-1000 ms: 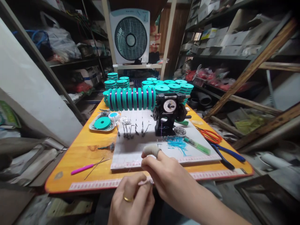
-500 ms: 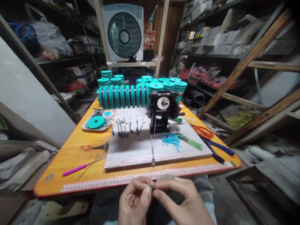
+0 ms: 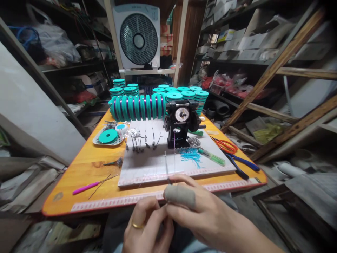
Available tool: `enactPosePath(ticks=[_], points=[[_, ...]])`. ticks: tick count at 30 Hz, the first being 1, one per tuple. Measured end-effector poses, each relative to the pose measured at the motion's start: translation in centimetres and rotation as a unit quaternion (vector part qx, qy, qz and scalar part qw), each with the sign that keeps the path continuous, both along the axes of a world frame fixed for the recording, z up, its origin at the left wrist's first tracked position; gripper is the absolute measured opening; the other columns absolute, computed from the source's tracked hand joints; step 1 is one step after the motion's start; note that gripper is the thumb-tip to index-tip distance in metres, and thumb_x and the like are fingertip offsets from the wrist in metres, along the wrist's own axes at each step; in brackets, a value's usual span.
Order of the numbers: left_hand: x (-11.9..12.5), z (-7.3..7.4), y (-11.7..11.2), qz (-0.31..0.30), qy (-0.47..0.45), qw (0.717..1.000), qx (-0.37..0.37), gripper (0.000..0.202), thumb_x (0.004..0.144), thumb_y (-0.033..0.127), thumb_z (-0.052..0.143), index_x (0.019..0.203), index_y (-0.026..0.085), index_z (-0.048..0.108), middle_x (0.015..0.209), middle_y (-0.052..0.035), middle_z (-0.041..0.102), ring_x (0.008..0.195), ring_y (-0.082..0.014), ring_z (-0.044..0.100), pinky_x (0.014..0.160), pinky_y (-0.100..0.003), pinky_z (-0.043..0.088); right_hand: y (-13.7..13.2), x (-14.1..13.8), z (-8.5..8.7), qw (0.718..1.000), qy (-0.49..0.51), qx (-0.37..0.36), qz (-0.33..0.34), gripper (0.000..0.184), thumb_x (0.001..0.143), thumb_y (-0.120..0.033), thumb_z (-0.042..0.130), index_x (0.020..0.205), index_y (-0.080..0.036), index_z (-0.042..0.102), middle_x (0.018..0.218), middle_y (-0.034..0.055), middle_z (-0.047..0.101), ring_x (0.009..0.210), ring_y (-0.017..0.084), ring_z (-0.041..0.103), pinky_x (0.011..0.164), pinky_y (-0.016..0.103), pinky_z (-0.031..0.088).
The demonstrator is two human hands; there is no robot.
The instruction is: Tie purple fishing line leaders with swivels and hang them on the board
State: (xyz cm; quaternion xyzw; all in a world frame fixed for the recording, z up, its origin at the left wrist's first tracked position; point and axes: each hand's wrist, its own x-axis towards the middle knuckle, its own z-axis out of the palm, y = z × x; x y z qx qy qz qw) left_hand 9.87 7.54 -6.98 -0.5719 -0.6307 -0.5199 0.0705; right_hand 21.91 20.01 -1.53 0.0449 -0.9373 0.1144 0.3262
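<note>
A thin fishing line (image 3: 174, 160) runs down from the black geared winder (image 3: 172, 140) to my hands at the table's front edge. My left hand (image 3: 147, 225), a gold ring on one finger, is closed in a pinch. My right hand (image 3: 196, 205), grey tape round one finger, pinches against the left fingertips; the line passes in among these fingers, where its end is hidden. A slim grey stem with a dark weight (image 3: 166, 165) stands up just beyond the right fingers. A row of turquoise spools (image 3: 139, 108) with purple line sits on the winder's shaft.
On the white board (image 3: 147, 172) lie several dark weighted rigs (image 3: 137, 144), blue snippets (image 3: 191, 156), a dish of metal bits (image 3: 194, 142) and a green-handled tool (image 3: 212, 157). Blue pliers (image 3: 242, 165), orange scissors (image 3: 226, 144) and a pink-handled hook (image 3: 85, 188) lie around it.
My right hand has moved up and forward over the left fingertips, its taped finger now in full view. My left hand has turned and shifted slightly left. The dark weight has moved up beside the right fingers.
</note>
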Motion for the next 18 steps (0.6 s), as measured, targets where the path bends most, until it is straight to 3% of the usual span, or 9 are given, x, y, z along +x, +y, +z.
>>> enactPosePath(ticks=[2,4,7,11,13,15,16,18], points=[[-0.3,0.0,0.1,-0.004,0.052,0.999,0.000,0.023,0.090,0.005,0.054,0.104,0.022,0.063,0.094,-0.0045,0.059,0.083,-0.0137,0.065,0.081,-0.022,0.050,0.1,-0.5,0.3,0.999,-0.014,-0.015,-0.027,0.021,0.098,-0.010,0.044,0.088,-0.016,0.062,0.083,0.0045,0.061,0.077,0.014,0.058,0.077,0.026,0.054],[-0.6,0.3,0.4,-0.009,0.107,0.994,0.010,0.023,0.091,0.004,0.052,0.106,0.019,0.061,0.091,-0.0070,0.061,0.084,-0.0162,0.065,0.079,-0.025,0.052,0.2,-1.0,0.5,0.997,-0.036,-0.032,-0.063,0.023,0.096,-0.007,0.041,0.091,-0.016,0.062,0.087,0.0069,0.061,0.075,0.014,0.057,0.063,0.022,0.049],[-1.3,1.2,1.0,-0.013,0.225,0.974,0.029,0.023,0.086,-0.001,0.055,0.101,0.017,0.060,0.083,-0.0081,0.067,0.077,-0.0187,0.066,0.070,-0.028,0.054,0.4,-1.6,0.5,0.993,-0.058,-0.010,-0.106,0.024,0.094,-0.007,0.041,0.094,-0.018,0.062,0.088,0.0059,0.062,0.063,0.013,0.054,0.053,0.022,0.042],[-1.8,1.9,1.5,-0.091,0.317,0.942,0.061,0.025,0.079,-0.006,0.059,0.096,0.014,0.062,0.080,-0.0108,0.073,0.075,-0.0210,0.070,0.067,-0.031,0.053,0.4,-1.8,0.3,0.991,-0.037,0.004,-0.126,0.025,0.095,-0.008,0.043,0.098,-0.019,0.064,0.093,0.0063,0.065,0.058,0.013,0.054,0.048,0.024,0.038],[-1.5,1.5,1.4,-0.099,0.216,0.970,0.054,0.025,0.080,-0.005,0.058,0.092,0.016,0.063,0.081,-0.0087,0.073,0.075,-0.0192,0.070,0.066,-0.028,0.052,0.1,-1.3,0.0,0.994,0.024,-0.013,-0.105,0.024,0.097,-0.010,0.044,0.102,-0.017,0.066,0.094,0.0081,0.067,0.068,0.015,0.061,0.057,0.024,0.047],[-0.9,0.7,1.1,-0.065,-0.013,0.998,0.019,0.018,0.083,0.002,0.059,0.082,0.020,0.063,0.083,-0.0050,0.070,0.071,-0.0153,0.067,0.057,-0.022,0.049,-0.5,-0.5,-0.6,0.988,0.109,-0.036,-0.104,0.024,0.094,-0.006,0.048,0.109,-0.013,0.066,0.099,0.0117,0.068,0.087,0.018,0.065,0.075,0.027,0.054],[-0.5,0.2,1.1,-0.043,-0.153,0.987,0.002,0.014,0.083,0.008,0.062,0.076,0.020,0.062,0.083,-0.0035,0.067,0.069,-0.0134,0.065,0.053,-0.018,0.046,-0.8,0.0,-1.1,0.981,0.145,-0.064,-0.116,0.024,0.092,-0.004,0.050,0.109,-0.011,0.066,0.101,0.0125,0.068,0.093,0.019,0.065,0.081,0.028,0.054],[0.3,-0.7,1.1,-0.023,-0.395,0.918,-0.013,0.019,0.079,0.024,0.073,0.065,0.018,0.061,0.080,-0.0023,0.063,0.067,-0.0114,0.061,0.051,-0.015,0.044,-1.5,0.7,-2.2,0.961,0.152,-0.169,-0.155,0.020,0.088,-0.004,0.055,0.099,-0.014,0.069,0.094,0.0089,0.070,0.090,0.017,0.066,0.080,0.026,0.054]])
